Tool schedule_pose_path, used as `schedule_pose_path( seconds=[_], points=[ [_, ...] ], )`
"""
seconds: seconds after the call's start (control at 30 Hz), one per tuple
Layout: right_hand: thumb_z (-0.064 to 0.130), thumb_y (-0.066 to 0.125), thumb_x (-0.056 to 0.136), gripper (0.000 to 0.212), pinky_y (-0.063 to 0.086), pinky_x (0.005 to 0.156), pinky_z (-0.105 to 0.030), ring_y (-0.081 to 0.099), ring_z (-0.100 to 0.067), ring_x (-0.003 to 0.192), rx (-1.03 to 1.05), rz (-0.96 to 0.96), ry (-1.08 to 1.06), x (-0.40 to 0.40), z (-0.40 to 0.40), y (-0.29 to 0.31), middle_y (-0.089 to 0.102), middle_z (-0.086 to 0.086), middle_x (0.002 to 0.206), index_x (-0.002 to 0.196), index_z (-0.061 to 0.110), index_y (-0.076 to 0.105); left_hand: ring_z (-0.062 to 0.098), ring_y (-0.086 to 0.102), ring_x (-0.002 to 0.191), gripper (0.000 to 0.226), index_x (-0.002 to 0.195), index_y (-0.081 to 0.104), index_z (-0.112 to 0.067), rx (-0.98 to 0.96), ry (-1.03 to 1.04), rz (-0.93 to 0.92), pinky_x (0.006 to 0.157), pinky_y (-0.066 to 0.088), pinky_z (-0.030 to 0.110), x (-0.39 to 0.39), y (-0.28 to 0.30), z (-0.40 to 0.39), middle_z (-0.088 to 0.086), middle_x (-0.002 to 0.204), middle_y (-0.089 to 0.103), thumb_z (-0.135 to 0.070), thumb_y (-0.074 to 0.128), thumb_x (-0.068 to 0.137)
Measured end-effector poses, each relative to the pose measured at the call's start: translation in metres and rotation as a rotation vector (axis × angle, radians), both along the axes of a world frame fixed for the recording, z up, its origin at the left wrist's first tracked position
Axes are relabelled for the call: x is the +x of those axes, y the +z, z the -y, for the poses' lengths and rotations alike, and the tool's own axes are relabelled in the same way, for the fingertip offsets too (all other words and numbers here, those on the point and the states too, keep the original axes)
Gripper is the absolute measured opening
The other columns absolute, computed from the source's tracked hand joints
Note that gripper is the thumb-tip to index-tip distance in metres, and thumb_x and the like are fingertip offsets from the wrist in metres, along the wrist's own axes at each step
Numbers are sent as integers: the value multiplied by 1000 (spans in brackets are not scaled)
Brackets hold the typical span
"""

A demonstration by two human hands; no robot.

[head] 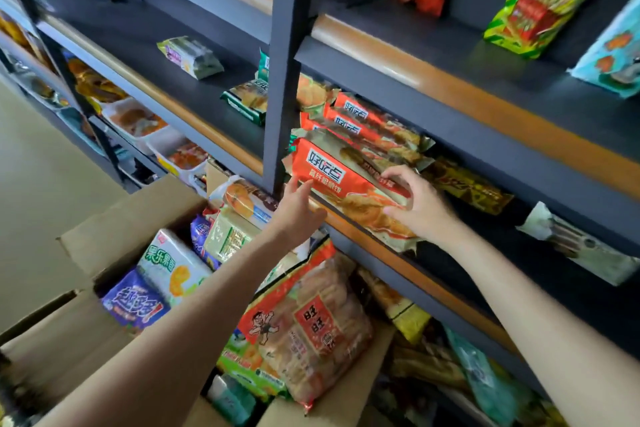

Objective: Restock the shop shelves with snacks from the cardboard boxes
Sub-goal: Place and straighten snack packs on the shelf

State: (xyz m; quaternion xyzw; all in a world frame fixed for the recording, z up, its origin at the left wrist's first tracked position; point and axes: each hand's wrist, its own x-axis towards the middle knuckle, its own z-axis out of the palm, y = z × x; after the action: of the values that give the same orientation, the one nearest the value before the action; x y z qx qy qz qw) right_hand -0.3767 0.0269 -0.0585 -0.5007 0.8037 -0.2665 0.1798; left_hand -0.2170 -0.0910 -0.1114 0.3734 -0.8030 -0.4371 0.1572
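My right hand [417,206] has its fingers [398,174] curled over the orange biscuit packet [341,180], gripping it at the front edge of the shelf [391,255]. My left hand [298,208] touches the packet's left end with straight, released fingers. Below sits the open cardboard box [138,218] of snacks.

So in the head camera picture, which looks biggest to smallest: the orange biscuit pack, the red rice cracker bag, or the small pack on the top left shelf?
1. red rice cracker bag, though it's nearest
2. orange biscuit pack
3. small pack, though it's farthest
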Motion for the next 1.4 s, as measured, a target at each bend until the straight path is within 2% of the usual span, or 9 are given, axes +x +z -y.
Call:
schedule_pose_path(
  seconds=[0.17, 0.3, 0.5, 0.63, 0.73, 0.97, 1.2, 1.3, 1.4],
  points=[
    [5, 68, 81, 44, 45, 99, -38, 46, -19, 120, 22, -130, 89, -11, 31, -7, 48, -5, 125, 116, 25, 48, 29, 51, 117, 58, 145, 26, -8, -36, -29, 81, 93, 39, 26, -6, -10, 7, 12, 155, -4, -9, 50, 91],
    [10, 66, 84, 46, 41, 104, -46, 41, -21, 126, 146, -100, 112, -21, 41, -16, 46, -3, 130, 119, 30, 46, 29, 22, 140, 54, 142, 28, -4, 3, -56, 193, 104, 25, 25, -18, -13, 9, 16, 155, -6, -12, 48, 93],
    [8, 61, 88, 45, 34, 102, -32, 33, -22, 132, 112, -232, 25, -21, 49, -23, 37, -3, 136, 128, 21, 46, 35, 34, 129, 39, 129, 47, -2, -17, -120, 167, 109, 29, 38, -43, -2, 23, 21, 136, 42, -11, 48, 91],
    [2, 61, 86, 46, 32, 101, -27, 37, -25, 126, 76, -301, 35, -10, 66, -33, 38, -7, 131, 128, 15, 48, 28, 57, 96, 40, 111, 60, 1, 62, -47, 185, 79, 43, 28, -53, -3, 48, 14, 100, 61, -33, 53, 93],
    [-4, 55, 84, 51, 38, 102, -43, 32, -30, 123, 132, -481, 120, 3, 78, -53, 35, -13, 132, 130, 15, 45, 27, 56, 106, 35, 118, 60, -5, 14, -17, 211, 84, 42, 26, -47, -5, 44, 13, 114, 61, -29, 53, 93],
    [5, 54, 88, 54, 29, 109, -43, 23, -29, 130, 238, -637, 119, 12, 88, -55, 29, -12, 142, 138, 17, 37, 25, 33, 136, 54, 138, 42, -13, -213, 8, 154, 100, 39, 33, -17, -20, 30, 9, 154, 20, -1, 45, 86],
    [12, 63, 84, 30, 35, 96, -31, 44, -27, 115, -201, -452, 203, 57, 51, -45, 50, -12, 120, 114, 7, 60, 26, 62, 98, 34, 115, 60, -5, -219, 180, -107, 84, 51, 38, 64, -34, 17, 12, 121, 54, 4, 48, 84],
    [22, 64, 87, 30, 29, 95, -19, 44, -20, 115, 1, -255, 471, 82, 36, -56, 52, -7, 119, 114, 10, 61, 27, 63, 88, 29, 106, 64, -8, -136, 304, -18, 78, 51, 38, 113, -53, 6, 10, 111, 58, 3, 48, 84],
    [39, 63, 87, 47, 20, 113, -36, 30, -15, 133, 417, -234, 714, 94, 49, -60, 43, 2, 138, 129, 21, 52, 27, 62, 89, 27, 105, 65, -9, -37, 291, 91, 80, 47, 29, 143, -61, -6, 11, 110, 62, 1, 50, 85]
  ],
)
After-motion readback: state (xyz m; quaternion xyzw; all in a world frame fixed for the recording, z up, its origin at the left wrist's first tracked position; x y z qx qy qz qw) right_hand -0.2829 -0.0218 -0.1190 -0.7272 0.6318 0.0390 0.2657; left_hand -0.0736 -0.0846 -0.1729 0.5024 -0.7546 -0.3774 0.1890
